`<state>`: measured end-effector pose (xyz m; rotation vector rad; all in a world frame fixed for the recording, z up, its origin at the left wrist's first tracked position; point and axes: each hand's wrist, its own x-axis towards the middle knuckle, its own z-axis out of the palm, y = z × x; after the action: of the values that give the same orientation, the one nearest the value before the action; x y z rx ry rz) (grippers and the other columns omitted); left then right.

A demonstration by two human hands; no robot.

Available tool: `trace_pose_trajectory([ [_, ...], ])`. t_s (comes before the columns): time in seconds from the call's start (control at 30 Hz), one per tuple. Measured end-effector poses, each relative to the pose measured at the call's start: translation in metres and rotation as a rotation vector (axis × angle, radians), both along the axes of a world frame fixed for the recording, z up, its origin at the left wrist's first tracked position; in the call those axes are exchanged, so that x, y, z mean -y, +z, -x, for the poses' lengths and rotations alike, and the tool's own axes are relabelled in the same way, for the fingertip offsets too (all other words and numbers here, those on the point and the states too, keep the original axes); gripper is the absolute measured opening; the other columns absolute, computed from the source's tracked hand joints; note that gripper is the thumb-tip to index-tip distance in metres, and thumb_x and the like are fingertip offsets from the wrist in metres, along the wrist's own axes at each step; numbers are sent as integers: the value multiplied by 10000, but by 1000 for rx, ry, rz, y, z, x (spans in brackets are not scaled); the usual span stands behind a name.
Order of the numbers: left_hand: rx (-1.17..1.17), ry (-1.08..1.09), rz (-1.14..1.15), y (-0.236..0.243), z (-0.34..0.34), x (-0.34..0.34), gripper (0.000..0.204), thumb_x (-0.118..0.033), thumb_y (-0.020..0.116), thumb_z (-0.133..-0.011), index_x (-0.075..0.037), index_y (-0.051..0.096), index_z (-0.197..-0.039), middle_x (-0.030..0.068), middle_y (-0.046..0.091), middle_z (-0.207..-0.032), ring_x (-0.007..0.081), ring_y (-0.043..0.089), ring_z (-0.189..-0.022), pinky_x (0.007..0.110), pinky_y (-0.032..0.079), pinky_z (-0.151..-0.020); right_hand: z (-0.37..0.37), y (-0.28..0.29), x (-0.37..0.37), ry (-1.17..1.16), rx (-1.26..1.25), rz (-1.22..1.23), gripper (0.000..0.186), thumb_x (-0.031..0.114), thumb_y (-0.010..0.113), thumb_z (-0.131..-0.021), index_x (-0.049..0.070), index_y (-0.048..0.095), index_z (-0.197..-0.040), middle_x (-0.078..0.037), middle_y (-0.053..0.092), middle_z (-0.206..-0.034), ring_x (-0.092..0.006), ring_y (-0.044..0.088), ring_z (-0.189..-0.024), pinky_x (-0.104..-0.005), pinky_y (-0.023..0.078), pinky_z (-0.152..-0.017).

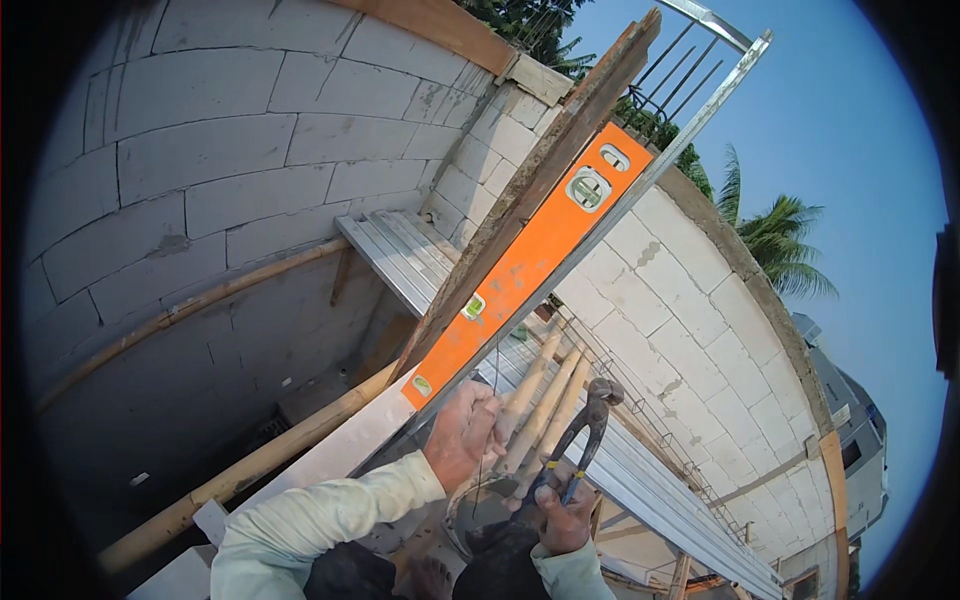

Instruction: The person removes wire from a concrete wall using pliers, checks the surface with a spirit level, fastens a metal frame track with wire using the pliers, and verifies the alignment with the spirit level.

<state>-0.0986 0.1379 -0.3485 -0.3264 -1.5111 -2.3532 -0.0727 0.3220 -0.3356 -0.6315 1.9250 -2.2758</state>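
Observation:
My left hand (465,436) is closed, its fingers pinched on a thin dark wire (497,362) that shows above and below them. In my right hand (562,516) is a pair of pincers (594,412) with dark jaws and blue-and-yellow handles, the jaws pointing up and away from the wire. Just beyond my left hand lies an orange spirit level (530,258), sloping up to the right with its vials showing. It rests along a light metal channel (690,125) on its right side and a rough wooden board (520,190) on its left.
Grey block walls stand at left (200,130) and right (690,270). Bamboo poles (250,462) cross a deep drop at lower left. Ribbed metal sheets (650,475) lie beneath my right side, beside more bamboo (545,400). Bare steel bars (680,75) stick up at the top.

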Motion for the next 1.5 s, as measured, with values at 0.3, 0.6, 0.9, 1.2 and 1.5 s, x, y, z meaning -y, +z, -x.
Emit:
trace_pose_trajectory([
  [0.3, -106, 30, 62, 8, -5, 5, 177, -187, 390, -1002, -14, 424, -987, 60, 525, -729, 89, 458, -591, 254, 474, -564, 53, 87, -17, -166, -345, 158, 534, 193, 630, -867, -69, 404, -1274, -77, 504, -811, -189, 528, -705, -338, 480, -637],
  [0.6, -53, 0, 148, -11, 0, 0, 191, -207, 399, -1002, -19, 430, -987, 54, 518, -760, 88, 482, -593, 250, 482, -558, 140, 251, -11, -242, -629, 117, 281, 169, 652, -872, -35, 536, -1025, -28, 488, -727, -131, 493, -635, -283, 439, -580],
  [0.9, -40, -56, 426, -18, -1, -9, 267, -278, 448, -983, -16, 492, -1012, 72, 560, -762, 139, 534, -644, 294, 476, -590, 198, 273, 34, -316, -734, -17, 256, 134, 756, -777, -2, 614, -942, -32, 559, -637, -152, 552, -554, -269, 446, -516],
  [1.2, -172, -379, 878, -47, 1, -8, 178, -196, 484, -938, -32, 513, -1002, 131, 607, -747, 267, 622, -729, 388, 466, -682, 206, 217, 71, -233, -729, -80, 320, 171, 787, -767, -28, 617, -952, -62, 584, -692, -149, 562, -608, -272, 457, -566],
  [1.5, -92, -665, 1038, -77, -7, 35, 123, -136, 512, -869, -43, 575, -919, 120, 617, -788, 279, 605, -759, 402, 445, -722, 211, 68, 60, -224, -322, 91, 210, 95, 715, -821, -32, 581, -920, -56, 553, -671, -150, 533, -570, -269, 469, -529],
])
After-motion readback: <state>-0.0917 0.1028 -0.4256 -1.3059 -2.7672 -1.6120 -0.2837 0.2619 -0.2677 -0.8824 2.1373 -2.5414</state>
